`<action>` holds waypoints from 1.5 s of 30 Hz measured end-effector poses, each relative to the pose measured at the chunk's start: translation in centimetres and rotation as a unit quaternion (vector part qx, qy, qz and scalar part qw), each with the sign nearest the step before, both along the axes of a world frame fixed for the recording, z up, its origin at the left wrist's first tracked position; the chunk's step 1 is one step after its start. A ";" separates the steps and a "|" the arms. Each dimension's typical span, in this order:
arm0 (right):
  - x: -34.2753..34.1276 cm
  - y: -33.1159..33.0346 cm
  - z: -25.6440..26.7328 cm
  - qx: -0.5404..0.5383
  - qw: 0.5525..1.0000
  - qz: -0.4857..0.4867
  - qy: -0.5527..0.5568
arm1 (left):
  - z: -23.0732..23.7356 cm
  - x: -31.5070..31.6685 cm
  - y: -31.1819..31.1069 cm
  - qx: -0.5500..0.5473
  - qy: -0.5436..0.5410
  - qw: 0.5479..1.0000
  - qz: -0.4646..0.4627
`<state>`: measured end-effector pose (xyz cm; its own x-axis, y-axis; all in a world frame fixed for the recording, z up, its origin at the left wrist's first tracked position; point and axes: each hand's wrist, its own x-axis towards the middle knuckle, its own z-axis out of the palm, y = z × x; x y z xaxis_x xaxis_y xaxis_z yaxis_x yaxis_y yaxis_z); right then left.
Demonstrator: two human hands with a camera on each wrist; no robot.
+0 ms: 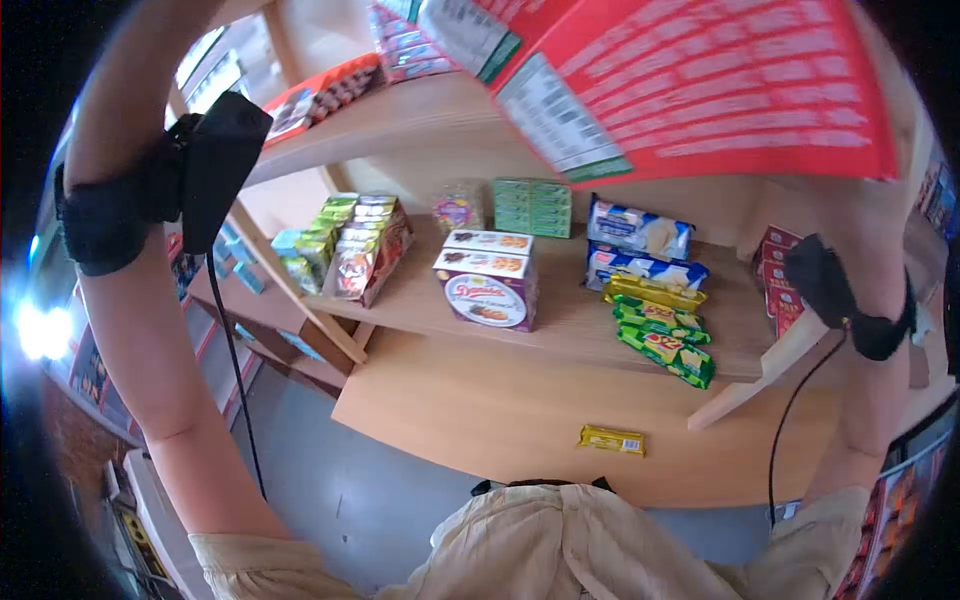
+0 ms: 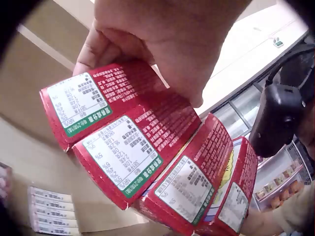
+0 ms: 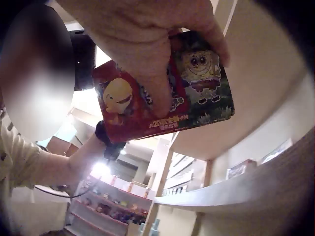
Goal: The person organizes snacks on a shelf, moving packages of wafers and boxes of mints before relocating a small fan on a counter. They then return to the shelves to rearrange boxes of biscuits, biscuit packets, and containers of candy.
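Note:
Several red boxes (image 1: 740,100) with white label panels are held up at the top right of the head view, close to the camera. In the left wrist view the left hand (image 2: 162,39) grips the row of red boxes (image 2: 123,152) from above, fingers curled over the far side. The right hand (image 3: 147,49) holds the end box (image 3: 138,105), thumb across its printed cartoon face and fingers over its top edge. Both hands are out of sight in the head view, where only forearms and wrist straps show.
Below, a wooden shelf (image 1: 560,340) holds a Danisa box (image 1: 487,285), biscuit packs (image 1: 645,230), green packs (image 1: 665,345) and a tray of sachets (image 1: 370,250). A yellow pack (image 1: 612,440) lies on the lower board. An upper shelf (image 1: 400,115) carries an orange tray (image 1: 325,95).

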<state>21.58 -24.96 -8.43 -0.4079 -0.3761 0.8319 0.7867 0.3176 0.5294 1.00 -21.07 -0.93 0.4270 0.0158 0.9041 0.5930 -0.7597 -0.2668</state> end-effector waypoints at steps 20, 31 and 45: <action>-17.7 -1.3 -23.2 -0.524 0.811 0.251 -0.068 | -23.7 -22.0 -8.8 -0.402 -0.116 0.891 0.178; -17.1 1.4 -45.3 -0.655 0.739 0.135 -0.078 | -50.9 -21.5 -0.3 -0.606 -0.210 0.758 0.120; -14.7 0.9 -56.0 -0.751 0.659 -0.025 -0.036 | -66.6 -19.0 4.1 -0.727 -0.203 0.653 0.057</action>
